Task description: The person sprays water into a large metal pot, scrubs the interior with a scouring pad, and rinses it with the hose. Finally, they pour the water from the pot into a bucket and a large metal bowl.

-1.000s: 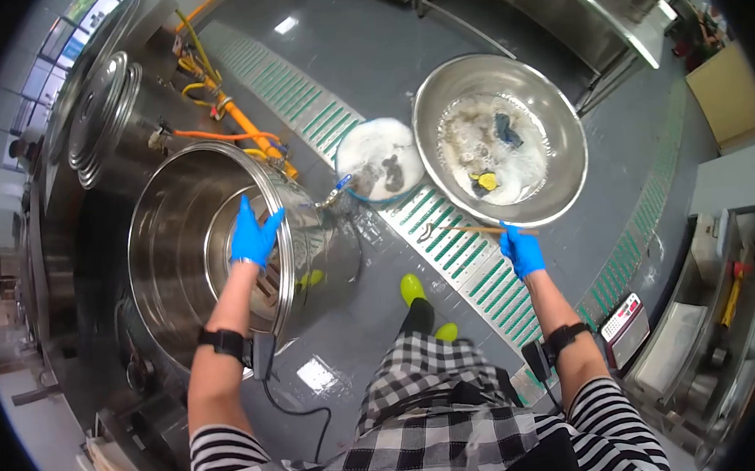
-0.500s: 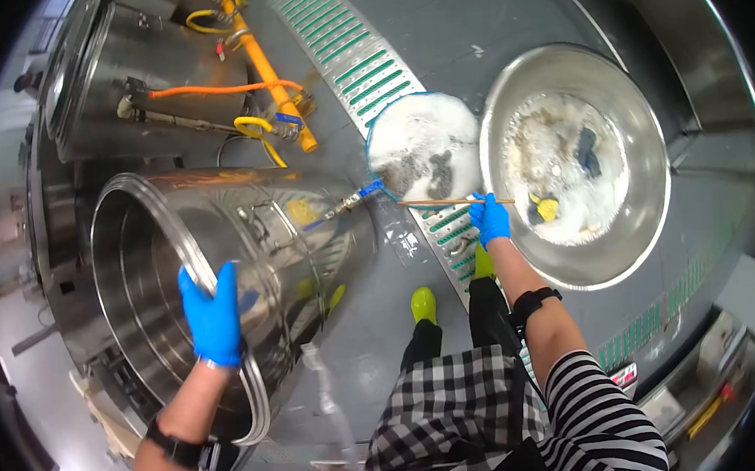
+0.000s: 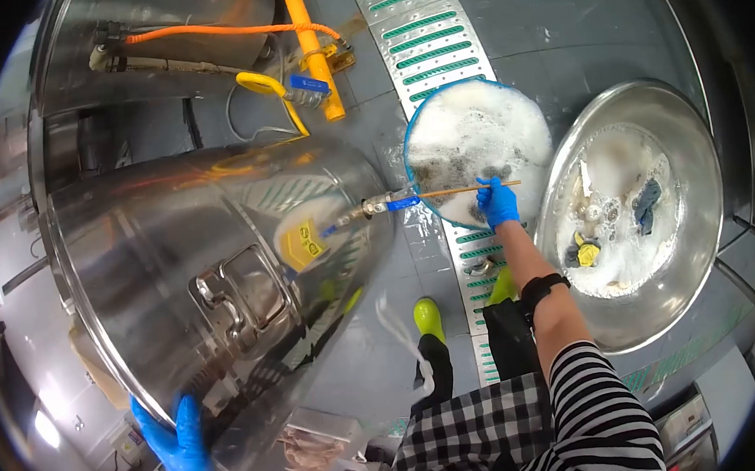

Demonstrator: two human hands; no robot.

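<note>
My left hand (image 3: 180, 451), in a blue glove, grips the rim of a large steel barrel (image 3: 158, 225) at the lower left. The barrel leans over with its side facing me, and its inside is hidden. A valve (image 3: 384, 203) with a blue lever sticks out near its base. My right hand (image 3: 497, 203), also blue-gloved, is closed around a thin wooden stick (image 3: 453, 192). The stick's left end meets the valve's outlet, but whether it goes inside cannot be seen. Below the stick stands a blue-rimmed tub (image 3: 474, 119) full of white suds and grey, dirty-looking foam.
A wide steel basin (image 3: 704, 274) on the right holds foamy water, a dark cloth (image 3: 648, 206) and a yellow piece (image 3: 587, 254). A slotted drain cover (image 3: 430, 44) crosses the floor. An orange pipe (image 3: 312, 56) and another steel vessel (image 3: 182, 70) stand at the upper left.
The barrel's rim has swung away, so its open mouth no longer shows. The stick's end has come up to the valve outlet. My view has shifted too.
</note>
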